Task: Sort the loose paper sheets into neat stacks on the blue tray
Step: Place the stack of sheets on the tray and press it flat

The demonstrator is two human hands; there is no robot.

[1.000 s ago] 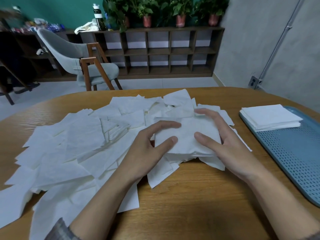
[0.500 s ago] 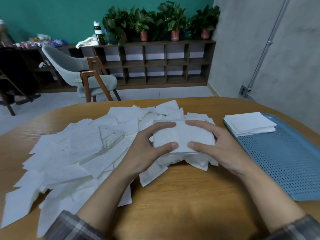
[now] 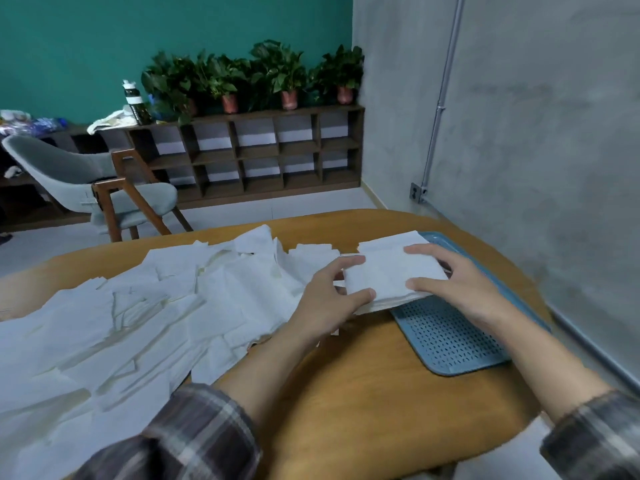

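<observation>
Off the loose pile [image 3: 138, 323] and away to the right with the bundle of sheets [image 3: 388, 275]: half a second back squared up in the middle of the bench [image 3: 363, 393], now over the far left part of the blue tray [image 3: 450, 337], near edge jutting out past the tray's rim. Gripped on both sides: pinched at the left edge by the left hand [image 3: 325, 299], thumb along the near side and fingers [image 3: 349, 261] curled over the top; clasped at the right by the right hand [image 3: 460, 289], thumb pressed on the top sheet, fingers wrapped round the far corner. Not released yet. Hard to tell whether resting on the stack seen earlier at the tray's far end or held just above it, that stack now hidden under the bundle. Looks like one more batch gathered and all but delivered. Next, probably: lining up with the edges below, lowering, letting go on both sides together to keep the corners square. Some risk of thin, soft sheets sliding or fanning out on release. Plenty left on the bench, spread wide to the left, so a long way from finished
</observation>
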